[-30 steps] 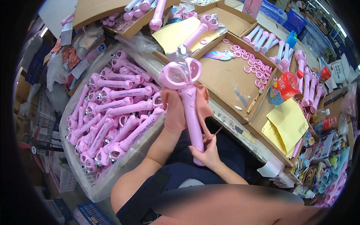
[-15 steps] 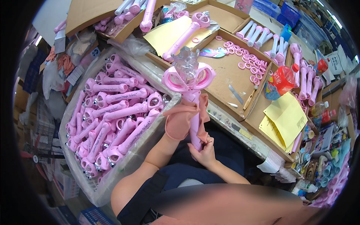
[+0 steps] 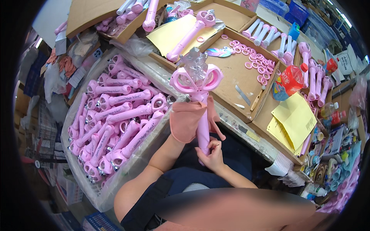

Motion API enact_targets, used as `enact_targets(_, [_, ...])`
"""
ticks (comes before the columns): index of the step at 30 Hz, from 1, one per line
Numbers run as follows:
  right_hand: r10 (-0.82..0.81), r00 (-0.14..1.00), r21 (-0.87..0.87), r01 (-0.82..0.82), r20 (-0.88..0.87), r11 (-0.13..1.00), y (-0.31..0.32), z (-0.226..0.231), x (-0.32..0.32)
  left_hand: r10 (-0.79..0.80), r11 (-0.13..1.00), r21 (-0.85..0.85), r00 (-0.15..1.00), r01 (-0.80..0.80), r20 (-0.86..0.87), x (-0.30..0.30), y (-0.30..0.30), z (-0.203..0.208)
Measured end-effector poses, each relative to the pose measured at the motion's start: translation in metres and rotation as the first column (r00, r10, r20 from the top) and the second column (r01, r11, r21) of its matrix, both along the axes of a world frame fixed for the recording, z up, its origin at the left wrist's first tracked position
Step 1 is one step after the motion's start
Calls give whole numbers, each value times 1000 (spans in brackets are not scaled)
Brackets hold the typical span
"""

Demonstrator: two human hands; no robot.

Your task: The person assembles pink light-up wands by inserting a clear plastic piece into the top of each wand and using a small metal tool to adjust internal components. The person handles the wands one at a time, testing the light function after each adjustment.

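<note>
I see the table edge [image 3: 239, 128] slanting beyond the right hand [image 3: 212, 156], and the plastic-lined crate [image 3: 135, 164] just beside the left forearm [image 3: 163, 156]; between them, room is open above the lap. There the pink wand [image 3: 203, 129] is held, its long axis almost vertical in my view, crown pointing away from the body. The right hand grasps its lower end; salmon cloth [image 3: 187, 122] hides the left hand, whose grip I cannot tell.

Held wand [image 3: 202, 127] right of bin [image 3: 143, 158]
</note>
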State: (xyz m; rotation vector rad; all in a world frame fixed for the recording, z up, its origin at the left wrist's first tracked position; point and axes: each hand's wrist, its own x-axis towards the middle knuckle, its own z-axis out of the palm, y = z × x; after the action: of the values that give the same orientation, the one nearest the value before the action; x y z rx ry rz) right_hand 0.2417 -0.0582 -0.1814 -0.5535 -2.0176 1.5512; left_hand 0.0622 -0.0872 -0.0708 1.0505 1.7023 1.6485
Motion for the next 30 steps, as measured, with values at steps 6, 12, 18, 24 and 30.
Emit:
enact_targets(6, [17, 1000, 10, -17, -15, 1000, 0, 1, 4, -331, 912, 406, 701, 64, 632, 7, 19, 12])
enact_targets(12, [54, 994, 26, -52, -99, 998, -1, 12, 4, -706, 681, 709, 417, 181, 572, -26, 29, 26])
enact_targets(18, [21, 995, 107, -10, -94, 994, 5, 22, 2, -524, 833, 551, 242, -54, 816, 2, 28, -5])
enact_targets(24, [30, 997, 60, -25, -78, 998, 4, 19, 3, -315, 924, 379, 657, 47, 685, 14, 14, 10])
enact_targets(30, [66, 994, 41, -63, -83, 997, 0, 17, 7, -418, 864, 504, 525, -23, 741, -7, 35, 39])
